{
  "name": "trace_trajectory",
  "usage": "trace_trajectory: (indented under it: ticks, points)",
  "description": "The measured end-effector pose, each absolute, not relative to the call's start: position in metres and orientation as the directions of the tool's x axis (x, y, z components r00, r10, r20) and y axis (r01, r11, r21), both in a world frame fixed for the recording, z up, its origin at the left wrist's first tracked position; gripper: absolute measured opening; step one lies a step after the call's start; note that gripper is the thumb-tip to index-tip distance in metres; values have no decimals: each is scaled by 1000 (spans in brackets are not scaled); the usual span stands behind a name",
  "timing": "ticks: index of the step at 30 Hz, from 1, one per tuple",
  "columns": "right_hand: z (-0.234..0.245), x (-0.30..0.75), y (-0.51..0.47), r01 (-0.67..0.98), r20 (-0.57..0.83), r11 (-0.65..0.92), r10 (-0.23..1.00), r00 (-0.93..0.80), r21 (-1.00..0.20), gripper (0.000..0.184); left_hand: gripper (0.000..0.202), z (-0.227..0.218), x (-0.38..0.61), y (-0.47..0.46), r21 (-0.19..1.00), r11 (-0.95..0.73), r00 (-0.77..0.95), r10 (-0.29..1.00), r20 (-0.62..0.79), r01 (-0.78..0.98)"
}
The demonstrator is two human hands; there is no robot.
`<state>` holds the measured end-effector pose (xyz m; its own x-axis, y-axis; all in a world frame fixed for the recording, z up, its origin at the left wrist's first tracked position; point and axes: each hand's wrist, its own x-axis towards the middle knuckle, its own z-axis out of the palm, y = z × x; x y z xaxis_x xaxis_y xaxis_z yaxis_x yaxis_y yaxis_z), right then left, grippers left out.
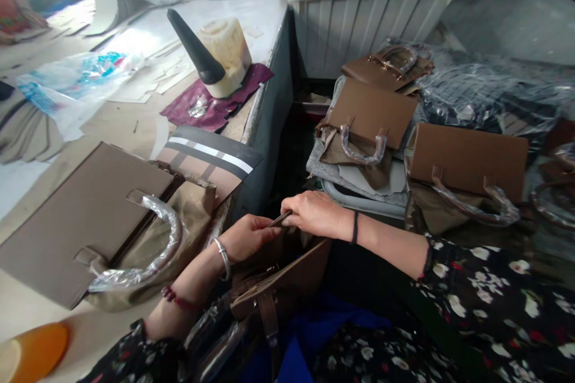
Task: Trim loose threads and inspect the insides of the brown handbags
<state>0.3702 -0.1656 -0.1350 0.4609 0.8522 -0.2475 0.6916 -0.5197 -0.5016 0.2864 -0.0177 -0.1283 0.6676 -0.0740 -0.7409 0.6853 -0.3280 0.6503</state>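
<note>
A brown handbag (291,278) rests in my lap with its mouth open and a plastic-wrapped handle hanging toward me. My left hand (248,238) pinches the far rim of this bag between thumb and fingers. Close beside it, my right hand (312,213) grips the same edge, its fingers curled over the top. A dark strip of the rim shows between the two hands. The inside of the bag is mostly in shadow. To the left, a taupe handbag (85,221) lies on the worktable, its handle wrapped in clear plastic.
A glue pot (227,54) with a dark-handled brush (195,45) stands on purple material (193,102). A striped piece (211,158) overhangs the table edge. Several brown handbags (469,158) lie at the right, before a white bin (359,27). An orange object (42,350) sits lower left.
</note>
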Motion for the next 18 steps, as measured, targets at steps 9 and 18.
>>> trace_trajectory:
  ticks: [9,18]
  points:
    - [-140,372,-186,777,-102,-490,864,493,-395,10,32,-125,281,-17,639,-312,663,-36,-748,703]
    - [-140,375,-174,707,-159,-602,791,590,-371,11,34,-126,276,-16,632,-309,646,-69,-760,711]
